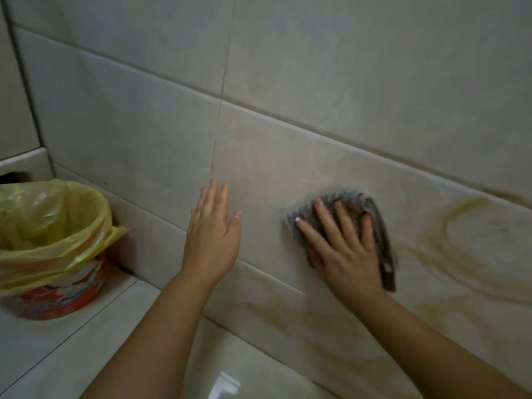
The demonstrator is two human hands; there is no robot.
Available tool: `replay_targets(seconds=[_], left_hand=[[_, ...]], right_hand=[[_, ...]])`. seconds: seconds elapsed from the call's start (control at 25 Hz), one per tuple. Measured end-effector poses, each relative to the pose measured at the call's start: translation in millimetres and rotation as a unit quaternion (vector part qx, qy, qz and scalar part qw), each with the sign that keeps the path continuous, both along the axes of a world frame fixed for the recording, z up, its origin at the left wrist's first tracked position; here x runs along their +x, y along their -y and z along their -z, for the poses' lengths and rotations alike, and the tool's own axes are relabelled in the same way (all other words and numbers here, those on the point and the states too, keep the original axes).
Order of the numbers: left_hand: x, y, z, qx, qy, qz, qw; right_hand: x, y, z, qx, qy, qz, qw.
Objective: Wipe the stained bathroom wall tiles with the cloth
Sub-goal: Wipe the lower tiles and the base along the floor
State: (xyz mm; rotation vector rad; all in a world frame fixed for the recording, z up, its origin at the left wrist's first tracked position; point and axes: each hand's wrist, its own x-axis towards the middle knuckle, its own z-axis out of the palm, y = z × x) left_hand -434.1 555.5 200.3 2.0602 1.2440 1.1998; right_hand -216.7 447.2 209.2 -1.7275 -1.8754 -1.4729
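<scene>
Cloth of grey ribbed fabric [349, 198] sat pinned flat on beige glazed wall tiles [288, 82] under right hand [345, 254], fingers straight and spread. Yellow-brown stain swirls [449, 234] just right of it. Left hand [211, 240] was open at the wall, holding nothing; contact unclear. Orange bin with yellow plastic liner [51, 226] far left.

Cloth [380, 226] blurred, middle hidden under right hand [345, 254]; bin [66, 298] cut by left edge.

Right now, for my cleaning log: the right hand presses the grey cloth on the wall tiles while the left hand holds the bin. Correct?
No. The head view shows the left hand open by the wall tiles, apart from the bin. The right hand does press the grey cloth there.
</scene>
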Motion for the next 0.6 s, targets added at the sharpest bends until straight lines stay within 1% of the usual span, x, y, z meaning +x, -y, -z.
replay_targets(seconds=[0.08, 0.16, 0.28, 0.36, 0.4, 0.48, 0.6], left_hand=[[11.6, 8.2, -4.0, 0.012, -0.003, 0.000, 1.000], [26.1, 17.3, -11.0, 0.029, -0.004, 0.003, 1.000], [50.1, 33.2, -24.4, 0.073, -0.010, 0.013, 0.997], [58.6, 41.7, -28.9, 0.106, -0.016, 0.014, 0.994], [61.4, 45.3, -31.7, 0.122, -0.021, 0.014, 0.992], [63.8, 50.4, -39.9, 0.142, -0.020, 0.010, 0.990], [75.4, 63.5, -62.7, 0.138, 0.018, -0.002, 0.990]], right_hand=[[6.4, 5.0, -27.8, 0.073, -0.030, 0.024, 0.997], [4.9, 3.5, -31.5, 0.102, -0.065, 0.024, 0.992], [6.2, 16.1, 3.0, 0.074, -0.096, 0.033, 0.992], [18.6, 36.6, 20.3, 0.049, -0.095, 0.043, 0.993], [28.5, 47.6, 18.2, 0.053, -0.090, 0.045, 0.994], [46.7, 61.4, -3.3, 0.094, -0.087, 0.050, 0.991], [64.3, 66.6, -48.1, 0.186, -0.140, 0.050, 0.971]])
